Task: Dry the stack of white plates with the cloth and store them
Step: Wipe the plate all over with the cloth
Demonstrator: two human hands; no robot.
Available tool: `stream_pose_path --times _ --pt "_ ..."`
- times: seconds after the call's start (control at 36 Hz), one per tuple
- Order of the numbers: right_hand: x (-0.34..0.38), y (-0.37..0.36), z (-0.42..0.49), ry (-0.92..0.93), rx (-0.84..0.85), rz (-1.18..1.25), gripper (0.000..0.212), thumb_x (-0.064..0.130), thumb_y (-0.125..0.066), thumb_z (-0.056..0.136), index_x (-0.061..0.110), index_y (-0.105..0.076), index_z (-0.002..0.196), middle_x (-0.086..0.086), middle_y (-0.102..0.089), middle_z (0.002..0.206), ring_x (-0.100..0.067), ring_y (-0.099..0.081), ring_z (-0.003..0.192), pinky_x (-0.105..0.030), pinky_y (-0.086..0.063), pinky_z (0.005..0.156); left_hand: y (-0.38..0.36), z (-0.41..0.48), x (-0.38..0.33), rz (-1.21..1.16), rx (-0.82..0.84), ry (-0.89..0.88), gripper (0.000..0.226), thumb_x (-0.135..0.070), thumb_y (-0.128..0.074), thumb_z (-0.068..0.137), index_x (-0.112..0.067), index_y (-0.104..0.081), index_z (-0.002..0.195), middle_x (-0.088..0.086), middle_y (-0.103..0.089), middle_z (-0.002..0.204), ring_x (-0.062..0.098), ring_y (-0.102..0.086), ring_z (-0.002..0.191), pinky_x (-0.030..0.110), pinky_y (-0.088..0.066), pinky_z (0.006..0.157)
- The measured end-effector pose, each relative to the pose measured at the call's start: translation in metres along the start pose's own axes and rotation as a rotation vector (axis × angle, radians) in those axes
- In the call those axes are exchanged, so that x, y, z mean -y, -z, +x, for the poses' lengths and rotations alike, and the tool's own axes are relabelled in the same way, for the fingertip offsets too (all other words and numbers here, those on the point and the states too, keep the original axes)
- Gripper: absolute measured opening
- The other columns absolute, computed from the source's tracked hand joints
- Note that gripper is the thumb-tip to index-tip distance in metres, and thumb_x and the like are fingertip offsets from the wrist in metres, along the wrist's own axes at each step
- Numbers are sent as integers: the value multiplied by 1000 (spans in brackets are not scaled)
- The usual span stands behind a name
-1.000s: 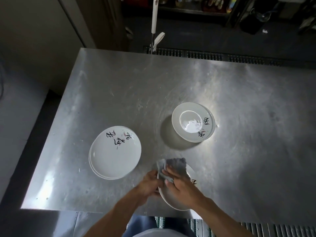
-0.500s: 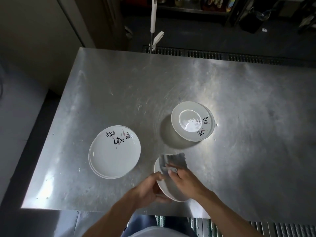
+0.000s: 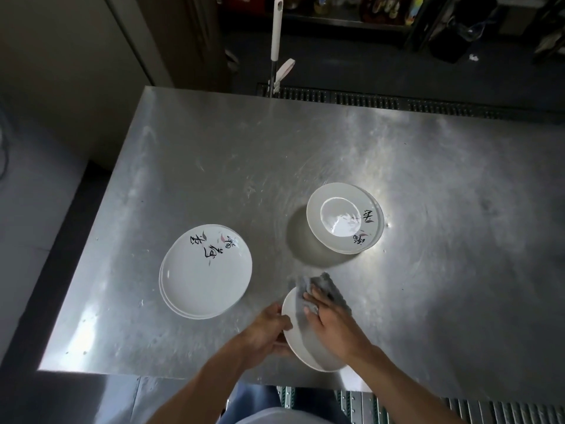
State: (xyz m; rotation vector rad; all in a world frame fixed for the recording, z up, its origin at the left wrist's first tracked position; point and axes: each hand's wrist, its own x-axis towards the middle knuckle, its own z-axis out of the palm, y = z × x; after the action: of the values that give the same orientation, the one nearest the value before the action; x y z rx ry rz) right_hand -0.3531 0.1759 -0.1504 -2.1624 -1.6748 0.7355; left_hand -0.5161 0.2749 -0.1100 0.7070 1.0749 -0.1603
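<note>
Two hands at lower centre over the desk (image 3: 214, 163), my left hand (image 3: 266, 335) gripping the white plate (image 3: 298, 339) by its rim, my right hand (image 3: 333, 324) clutching the grey cloth (image 3: 328, 286) against it.

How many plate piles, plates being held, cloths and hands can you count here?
Plate piles: 2 (left pile, right pile)
Plates being held: 1 (held plate)
Cloths: 1 (grey cloth)
Hands: 2 (left hand, right hand)
Total: 6
</note>
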Motion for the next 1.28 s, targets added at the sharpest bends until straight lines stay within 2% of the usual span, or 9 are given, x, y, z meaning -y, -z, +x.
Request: stream_pose_path --times 0.22,0.39,0.53,0.64,0.75,0.92,1.08,1.22,1.28 --pt "0 -2 -7 -323 -81 8 42 26 -46 104 16 -56 143 -2 -37 159 -18 -28 150 -20 -10 118 -13 -1 -1 -192 -156 -66 42 0 -56 81 -13 -55 121 9 -66 101 25 -69 77 36 -56 60" --pt "18 14 -10 -106 220 272 40 41 -38 105 28 -57 137 8 -60 137 -8 -56 126 -16 -36 109 -19 -15 10 -172 -14 -19 54 -16 -62 74 -35 -55 124 20 -72 114 39 -73 95 53 -62 76" --pt "13 12 6 -136 64 119 39 30 -39 107 18 -60 138 5 -36 159 -12 -23 151 -13 -5 118 -12 -15 4 -75 -38 15 37 -11 -45 97 -20 -55 131 23 -70 117 33 -72 90 50 -62 74" --pt "13 3 2 14 125 85 49 38 -31 104 19 -60 138 2 -45 155 -7 -28 149 -36 -26 123 -9 -10 1 -21 -34 -32 39 -13 -48 92 -25 -55 128 17 -74 110 31 -72 88 51 -63 77" --pt "9 3 3 -27 63 67 47 35 -36 104 21 -49 147 0 -43 156 -16 -31 149 -28 -20 124 -6 -9 1 -10 -4 -71 53 -14 -59 73 -25 -57 126 22 -70 116 36 -69 95 65 -54 89" --pt "6 8 -5 97 140 210 48 38 -45 101 17 -54 144 11 -41 154 21 -16 141 -9 -13 118 -1 -5 -1 29 -34 -58 44 -15 -60 77 -17 -63 120 13 -76 106 29 -74 92 50 -63 81" --pt "0 9 -10 249 169 170 48 7 -61 95 12 -56 143 1 -43 155 -3 -30 147 -24 -27 120 3 -2 -5 84 -9 -53 31 5 -52 93 -4 -62 121 14 -74 101 29 -72 91 42 -62 79" --pt "-14 8 1 -80 47 -23 52 8 -49 99 22 -47 150 3 -27 164 -12 -16 153 -18 -7 119 3 1 1 -118 -162 -74 39 10 -55 95 -10 -58 128 14 -68 115 33 -67 91 42 -56 75" --pt "-2 6 4 -21 87 28 52 9 -49 96 22 -50 146 2 -35 161 -13 -26 150 -16 -13 118 -5 1 3 -183 -189 -94 41 13 -52 93 -11 -57 126 16 -69 113 33 -68 92 47 -57 77"
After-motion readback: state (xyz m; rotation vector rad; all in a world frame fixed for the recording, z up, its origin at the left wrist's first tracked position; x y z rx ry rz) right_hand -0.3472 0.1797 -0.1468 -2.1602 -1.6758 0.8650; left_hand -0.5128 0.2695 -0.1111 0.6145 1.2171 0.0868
